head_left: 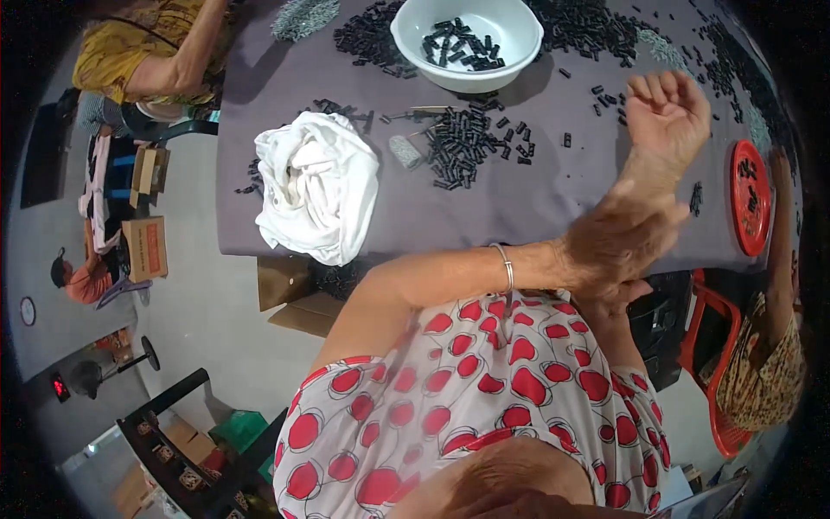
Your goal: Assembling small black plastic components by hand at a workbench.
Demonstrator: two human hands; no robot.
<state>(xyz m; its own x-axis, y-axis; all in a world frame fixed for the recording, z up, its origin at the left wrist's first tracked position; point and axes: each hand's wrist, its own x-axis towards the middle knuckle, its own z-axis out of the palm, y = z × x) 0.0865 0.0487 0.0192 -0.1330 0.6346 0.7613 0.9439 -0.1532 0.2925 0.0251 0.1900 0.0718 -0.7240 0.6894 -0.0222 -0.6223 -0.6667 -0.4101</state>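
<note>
My left hand (pixel 624 244) reaches across my body and lies over my right forearm; its fingers are smeared by motion. A thin bangle (pixel 507 270) circles my left wrist. My right hand (pixel 668 112) is raised over the right part of the table, palm up, its fingers loosely curled and nothing in it. Small black plastic pieces (pixel 596 99) lie scattered just left of it. A larger heap of the same pieces (pixel 464 143) sits mid-table, beside a small bundle of grey pins (pixel 405 152).
A white basin (pixel 467 84) holds several black pieces at the far side. A crumpled white cloth (pixel 359 195) rests at the table's left. At the right stands a red tray (pixel 740 233). Other people sit at the left and right edges. An open cardboard box (pixel 307 316) is below the table.
</note>
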